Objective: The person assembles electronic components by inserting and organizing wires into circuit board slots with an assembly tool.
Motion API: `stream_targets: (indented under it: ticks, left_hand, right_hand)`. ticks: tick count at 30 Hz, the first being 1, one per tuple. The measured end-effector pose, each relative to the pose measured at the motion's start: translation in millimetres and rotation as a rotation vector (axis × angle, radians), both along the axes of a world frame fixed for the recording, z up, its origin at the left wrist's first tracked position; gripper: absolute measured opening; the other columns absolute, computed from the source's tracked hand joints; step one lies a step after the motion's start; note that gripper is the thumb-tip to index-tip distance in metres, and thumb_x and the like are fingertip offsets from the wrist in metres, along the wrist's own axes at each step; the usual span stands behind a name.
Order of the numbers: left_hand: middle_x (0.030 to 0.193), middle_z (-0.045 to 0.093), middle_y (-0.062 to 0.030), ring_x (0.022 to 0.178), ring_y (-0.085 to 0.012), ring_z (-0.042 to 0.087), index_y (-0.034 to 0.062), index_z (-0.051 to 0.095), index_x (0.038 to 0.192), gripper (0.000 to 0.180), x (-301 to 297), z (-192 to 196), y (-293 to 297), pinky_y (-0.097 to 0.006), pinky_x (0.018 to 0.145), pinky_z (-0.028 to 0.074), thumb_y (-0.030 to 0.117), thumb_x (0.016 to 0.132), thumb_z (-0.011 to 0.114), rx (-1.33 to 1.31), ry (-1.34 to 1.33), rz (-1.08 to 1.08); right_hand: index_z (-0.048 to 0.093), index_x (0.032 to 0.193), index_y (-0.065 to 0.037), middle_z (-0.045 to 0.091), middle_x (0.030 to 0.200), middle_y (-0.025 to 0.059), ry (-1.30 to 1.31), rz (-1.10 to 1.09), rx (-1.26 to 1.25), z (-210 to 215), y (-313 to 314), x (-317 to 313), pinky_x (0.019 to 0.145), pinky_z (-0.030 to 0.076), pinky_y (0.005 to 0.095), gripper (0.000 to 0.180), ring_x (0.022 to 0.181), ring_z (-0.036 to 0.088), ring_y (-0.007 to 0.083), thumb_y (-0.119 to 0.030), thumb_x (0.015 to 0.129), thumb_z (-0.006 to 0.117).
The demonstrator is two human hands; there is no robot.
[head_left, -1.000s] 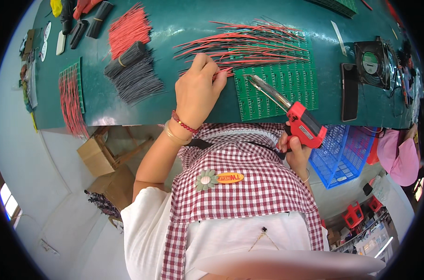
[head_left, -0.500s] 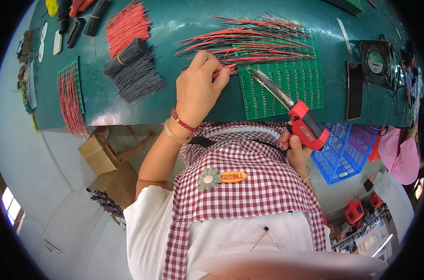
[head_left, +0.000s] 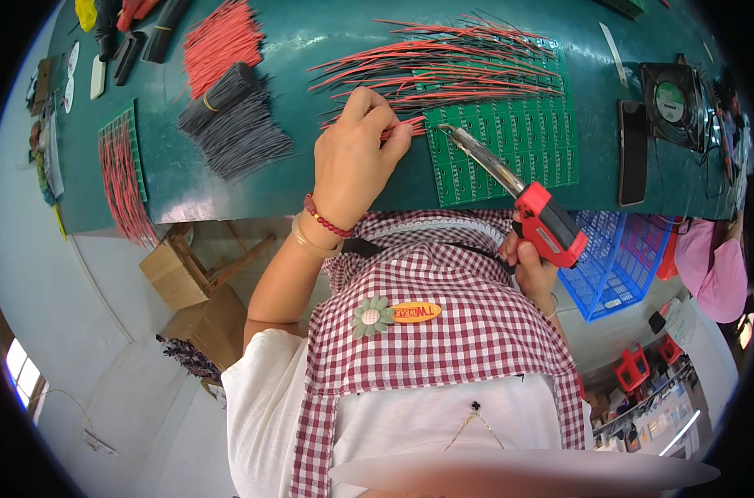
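Between the thumb and fingers of my left hand (head_left: 356,153) is a red wire (head_left: 408,127), its end at the left edge of a green circuit board panel (head_left: 510,153). My right hand (head_left: 531,261) grips a red and black soldering iron (head_left: 550,226) by its handle. The iron's metal tip (head_left: 447,129) points up and left, at the board's edge close to the red wire; whether it touches cannot be made out. Rows of red and black wires (head_left: 443,70) lie across the panel's far part and stick out to its left.
Left of my hand lie a bundle of black wires (head_left: 236,124) and a pile of red wires (head_left: 222,46). Farther left is another wired board (head_left: 128,170). On the right are a phone (head_left: 633,153) and a black fan (head_left: 674,104). A blue crate (head_left: 614,266) stands below the table edge.
The view has shifted slightly. Both hands keep nearly the same pose, with the wire and the iron still held at the board's left edge.
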State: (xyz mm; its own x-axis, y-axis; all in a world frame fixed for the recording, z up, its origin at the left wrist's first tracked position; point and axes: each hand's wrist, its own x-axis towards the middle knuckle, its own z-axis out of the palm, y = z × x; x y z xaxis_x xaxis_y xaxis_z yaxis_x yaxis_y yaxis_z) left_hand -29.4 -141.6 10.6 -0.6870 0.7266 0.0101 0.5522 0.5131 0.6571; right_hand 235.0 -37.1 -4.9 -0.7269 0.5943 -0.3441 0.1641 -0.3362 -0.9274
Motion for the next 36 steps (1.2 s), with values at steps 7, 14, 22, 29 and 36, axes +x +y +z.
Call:
stream_targets:
  ticks: [7,14,22,29,36]
  left_hand:
    - [0.083,0.054,-0.0043,0.060,-0.0185,0.057,0.0007,0.057,0.072,0.015,0.4,-2.0,0.8,-0.029,0.055,0.045,0.012,0.076,0.066,-0.007,-0.002,0.007]
    - [0.082,0.054,-0.0039,0.060,-0.0186,0.057,0.0012,0.057,0.071,0.014,1.4,-1.7,1.8,-0.030,0.054,0.045,0.012,0.076,0.065,-0.017,0.016,0.024]
    - [0.083,0.053,-0.0031,0.058,-0.0240,0.056,0.0037,0.058,0.070,0.015,1.5,-4.4,1.9,-0.035,0.050,0.045,0.015,0.075,0.065,0.001,0.059,0.011]
    - [0.083,0.053,-0.0031,0.058,-0.0236,0.056,0.0038,0.058,0.069,0.015,1.8,-2.5,2.4,-0.035,0.049,0.045,0.015,0.075,0.065,-0.024,0.085,0.002]
    - [0.083,0.053,-0.0035,0.059,-0.0233,0.057,0.0044,0.059,0.070,0.015,0.8,0.4,0.4,-0.035,0.049,0.045,0.016,0.075,0.066,-0.064,0.107,-0.003]
  right_hand:
    - [0.049,0.114,0.001,0.051,0.066,0.0057,0.015,-0.001,0.023,-0.8,-3.6,-3.8,0.053,0.039,0.0265,0.046,0.052,0.043,0.0104,-0.033,0.085,0.060]
    - [0.049,0.111,0.002,0.052,0.067,0.0068,-0.014,0.030,0.075,-2.7,-5.2,-3.9,0.051,0.040,0.0263,0.043,0.051,0.043,0.0104,-0.030,0.085,0.060]
    - [0.050,0.102,0.003,0.051,0.067,0.0051,0.104,-0.030,0.016,5.9,-9.0,-4.1,0.052,0.038,0.0241,0.029,0.058,0.046,0.0107,-0.021,0.087,0.058]
    - [0.045,0.121,0.003,0.051,0.067,0.0059,0.045,-0.030,0.038,5.2,-6.2,-1.5,0.053,0.039,0.0270,0.054,0.051,0.042,0.0106,-0.034,0.085,0.060]
    - [0.050,0.096,0.004,0.050,0.065,0.0057,0.087,-0.032,0.027,7.6,-5.8,-4.3,0.051,0.036,0.0247,0.035,0.056,0.044,0.0114,-0.029,0.088,0.058]
